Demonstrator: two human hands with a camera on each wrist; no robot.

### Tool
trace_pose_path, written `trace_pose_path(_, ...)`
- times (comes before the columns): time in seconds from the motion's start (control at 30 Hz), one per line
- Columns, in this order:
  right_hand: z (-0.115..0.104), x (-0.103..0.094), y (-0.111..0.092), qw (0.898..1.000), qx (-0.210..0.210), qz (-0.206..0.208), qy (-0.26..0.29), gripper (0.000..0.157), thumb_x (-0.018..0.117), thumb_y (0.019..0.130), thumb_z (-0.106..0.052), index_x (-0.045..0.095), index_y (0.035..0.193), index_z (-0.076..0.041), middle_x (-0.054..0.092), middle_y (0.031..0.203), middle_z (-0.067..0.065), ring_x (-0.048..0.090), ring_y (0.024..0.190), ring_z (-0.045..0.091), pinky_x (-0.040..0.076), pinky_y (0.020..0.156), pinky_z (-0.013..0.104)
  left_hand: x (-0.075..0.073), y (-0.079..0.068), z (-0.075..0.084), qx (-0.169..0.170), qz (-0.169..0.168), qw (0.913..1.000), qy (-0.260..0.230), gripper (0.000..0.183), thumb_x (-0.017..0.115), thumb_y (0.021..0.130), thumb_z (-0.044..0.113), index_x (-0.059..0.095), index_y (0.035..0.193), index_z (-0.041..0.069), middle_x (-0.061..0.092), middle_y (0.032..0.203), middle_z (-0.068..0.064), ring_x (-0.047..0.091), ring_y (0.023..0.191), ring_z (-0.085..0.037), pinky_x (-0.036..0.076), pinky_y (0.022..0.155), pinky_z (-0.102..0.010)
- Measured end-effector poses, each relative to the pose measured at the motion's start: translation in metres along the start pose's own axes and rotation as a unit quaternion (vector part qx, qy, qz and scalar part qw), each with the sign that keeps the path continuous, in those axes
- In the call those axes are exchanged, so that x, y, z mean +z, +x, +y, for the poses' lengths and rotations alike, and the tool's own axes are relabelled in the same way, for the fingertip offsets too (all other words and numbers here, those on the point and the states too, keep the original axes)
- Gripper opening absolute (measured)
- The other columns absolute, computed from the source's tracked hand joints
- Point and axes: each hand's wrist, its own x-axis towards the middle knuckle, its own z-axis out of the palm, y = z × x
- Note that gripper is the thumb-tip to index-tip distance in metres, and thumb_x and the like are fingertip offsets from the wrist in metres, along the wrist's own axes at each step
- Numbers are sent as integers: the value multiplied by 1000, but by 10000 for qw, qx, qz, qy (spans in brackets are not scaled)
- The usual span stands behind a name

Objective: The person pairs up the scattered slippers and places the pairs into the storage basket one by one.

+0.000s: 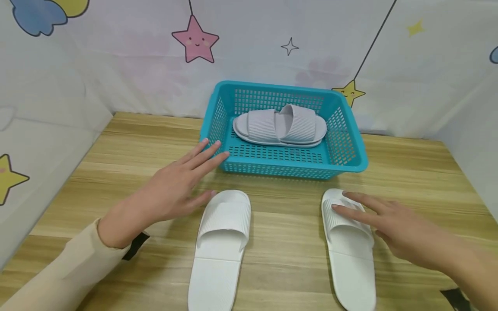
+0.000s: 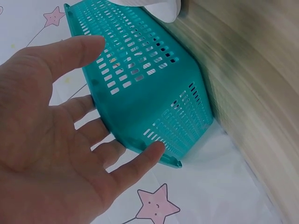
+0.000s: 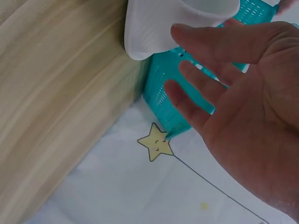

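In the head view my left hand (image 1: 175,185) reaches with spread fingers to the near left corner of a teal plastic basket (image 1: 272,166). Its fingertips overlap the rim there, and the thumb is beside the toe of a white slipper (image 1: 215,276). My right hand (image 1: 397,229) hovers with relaxed fingers over the ribbed strap of the other white slipper (image 1: 354,276). Both white slippers lie sole down, toes toward the basket. Inside the basket a pair of light grey slippers (image 1: 262,125) lies sideways near the back wall. Neither hand grips anything.
Everything stands on a wood-grain table (image 1: 284,259). Behind it hangs a white cloth (image 1: 249,60) printed with stars and clouds, reaching round both sides. A dark patch (image 1: 135,245) shows beside the left sleeve, another dark patch (image 1: 455,299) near the right wrist.
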Motion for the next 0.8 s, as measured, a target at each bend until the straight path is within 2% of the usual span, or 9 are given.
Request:
trace_pose_path(0.27,-2,4,4,9996,132,-229,87,122,74,64,28,43,163,-37,40,167,10,54,140,37,54,95,62,1,0,1,-6,54,9999,85,80,75,99,22,33,167,12,24,175,-14,18,163,-39,47,113,-60)
trace_pose_path(0.37,-1,4,6,9997,14,-253,66,116,75,67,26,47,161,-36,47,163,8,55,139,37,55,95,61,1,0,2,14,67,9999,107,80,75,99,21,34,167,12,25,175,-14,19,162,-40,45,114,-60)
trace_pose_path(0.47,1,5,10,9994,-91,-283,158,109,79,68,23,52,158,-34,56,157,7,67,124,34,58,91,54,2,0,2,7,83,9999,100,80,75,99,21,34,167,12,25,175,-14,19,162,-39,45,114,-60)
trace_pose_path(0.53,2,4,12,9984,9,-422,376,105,79,71,21,53,157,-34,59,155,7,72,114,32,60,86,49,2,0,2,-9,102,9999,89,80,75,99,21,34,167,12,24,175,-13,19,162,-39,44,115,-60)
trace_pose_path(0.7,1,0,16,9881,592,-1033,970,104,77,75,20,51,158,-37,57,157,8,72,115,36,60,76,37,4,0,2,-26,108,9999,84,81,75,99,21,33,167,12,23,175,-14,18,163,-39,43,116,-59)
trace_pose_path(0.8,-1,-2,19,9834,833,-1204,1069,104,79,75,19,52,157,-39,57,156,9,73,113,36,56,69,30,3,0,2,-23,105,9999,85,81,75,99,21,33,167,12,24,175,-14,18,163,-39,42,117,-59)
